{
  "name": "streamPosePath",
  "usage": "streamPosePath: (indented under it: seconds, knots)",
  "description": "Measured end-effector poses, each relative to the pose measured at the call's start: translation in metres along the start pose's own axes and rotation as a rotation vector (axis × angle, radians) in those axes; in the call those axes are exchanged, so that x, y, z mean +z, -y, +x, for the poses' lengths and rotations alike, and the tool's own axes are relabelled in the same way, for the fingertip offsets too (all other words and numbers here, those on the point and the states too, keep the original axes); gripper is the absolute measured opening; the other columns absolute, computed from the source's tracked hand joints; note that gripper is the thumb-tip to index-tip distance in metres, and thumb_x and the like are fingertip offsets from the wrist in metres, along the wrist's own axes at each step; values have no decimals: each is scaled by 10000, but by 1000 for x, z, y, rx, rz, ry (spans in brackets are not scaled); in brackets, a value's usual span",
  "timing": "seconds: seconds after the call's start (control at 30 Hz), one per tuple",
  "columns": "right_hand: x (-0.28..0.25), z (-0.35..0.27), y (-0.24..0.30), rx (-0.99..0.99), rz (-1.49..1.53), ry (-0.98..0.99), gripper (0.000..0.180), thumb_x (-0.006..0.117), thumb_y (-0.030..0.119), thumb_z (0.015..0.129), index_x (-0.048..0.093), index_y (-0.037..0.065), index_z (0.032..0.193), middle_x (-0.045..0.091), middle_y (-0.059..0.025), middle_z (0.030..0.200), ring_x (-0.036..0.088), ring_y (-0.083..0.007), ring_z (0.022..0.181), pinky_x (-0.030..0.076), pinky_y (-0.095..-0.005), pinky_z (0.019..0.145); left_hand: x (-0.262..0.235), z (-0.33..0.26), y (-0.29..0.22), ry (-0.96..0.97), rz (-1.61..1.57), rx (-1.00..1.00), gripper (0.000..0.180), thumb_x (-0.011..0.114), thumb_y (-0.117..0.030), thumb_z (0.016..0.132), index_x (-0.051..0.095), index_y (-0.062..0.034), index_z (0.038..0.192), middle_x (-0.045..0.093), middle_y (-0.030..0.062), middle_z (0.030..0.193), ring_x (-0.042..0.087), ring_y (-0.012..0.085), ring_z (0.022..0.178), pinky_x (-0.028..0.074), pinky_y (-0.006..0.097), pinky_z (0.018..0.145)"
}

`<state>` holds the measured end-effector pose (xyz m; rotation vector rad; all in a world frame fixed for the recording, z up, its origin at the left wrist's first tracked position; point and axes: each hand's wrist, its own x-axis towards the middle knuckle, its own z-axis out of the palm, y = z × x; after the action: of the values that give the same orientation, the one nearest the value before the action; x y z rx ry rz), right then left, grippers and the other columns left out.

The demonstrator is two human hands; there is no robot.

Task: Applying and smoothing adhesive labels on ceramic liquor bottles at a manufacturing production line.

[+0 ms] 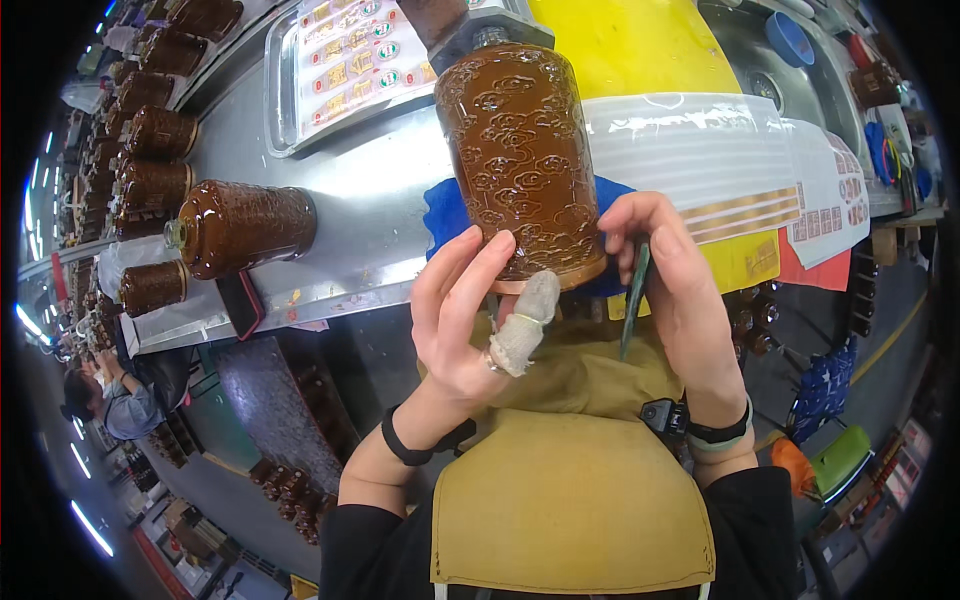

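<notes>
A brown glass bottle (520, 150) with raised cloud patterns lies over a blue cloth (442, 215), its neck pointing away from me toward a dark metal block (490, 30). My left hand (455, 320) grips the bottle's base end from the left, fingertips on the glass. Its thumb wears a greyish-white cloth finger cover (525, 325), held by a band. To the right, my right hand (680, 290) is closed around a thin, dark green, blade-like strip (636, 295) that points down. Its bent index fingertip is beside the bottle's lower right edge.
Another brown bottle (250, 228) lies on the metal bench (370, 190) at left, with several more beyond. A tray (285, 120) holds label sheets (350, 60). White sheets (690, 150) cover a yellow mat (640, 50) at right. A blue bowl (790, 40) stands by the sink (765, 90).
</notes>
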<state>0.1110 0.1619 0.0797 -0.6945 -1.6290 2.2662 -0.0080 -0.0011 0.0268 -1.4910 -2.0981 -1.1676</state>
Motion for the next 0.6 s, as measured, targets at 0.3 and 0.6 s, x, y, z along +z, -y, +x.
streamPosePath:
  seconds: [0.3, 0.6]
  knots:
    - [-18, -12, -3, -163, -149, -198, 175, 468, 90, 1047, 544, -2, 1175, 566, -80, 1193, 508, -137, 1137, 360, -264, 1018, 19, 8, -18, -130, 93, -102, 679, 901, -159, 688, 572, 22, 1253, 595, 124, 1224, 571, 322, 1140, 507, 372, 876]
    - [14, -6, 7, -421, -624, -291, 96, 678, -3, 907, 650, 7, 998, 644, -89, 818, 646, -179, 708, 497, -285, 634, -3, 21, -10, -38, -45, -128, 523, 834, 22, 696, 653, 47, 1186, 596, 158, 1274, 588, 338, 1156, 494, 423, 973]
